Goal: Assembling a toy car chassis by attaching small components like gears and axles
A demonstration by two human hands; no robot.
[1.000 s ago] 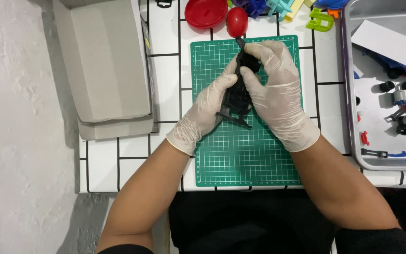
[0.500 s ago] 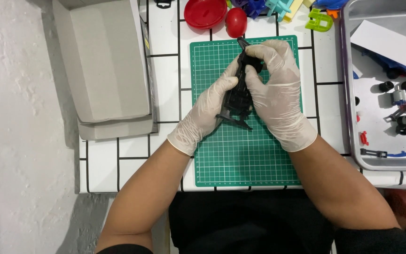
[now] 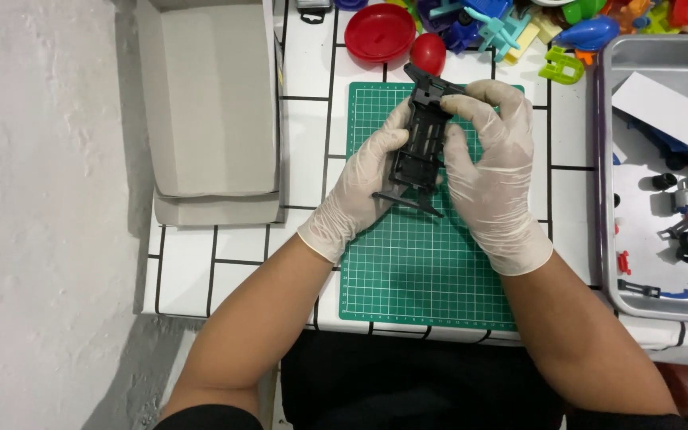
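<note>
Both of my hands wear pale gloves and hold a black plastic toy frame above a green cutting mat. My left hand grips the frame's left side and lower part. My right hand wraps its right side, with fingers curled over the top end. The frame is long and narrow, standing roughly upright in the view, with a thin black bar sticking out at its lower end.
An open grey cardboard box lies to the left on the white tiled table. A red lid, a red ball and several colourful toy parts lie at the back. A metal tray with small black parts stands at the right.
The black frame has been turned between my hands, now showing its long open side. Both hands have shifted slightly on it but stay over the mat.
</note>
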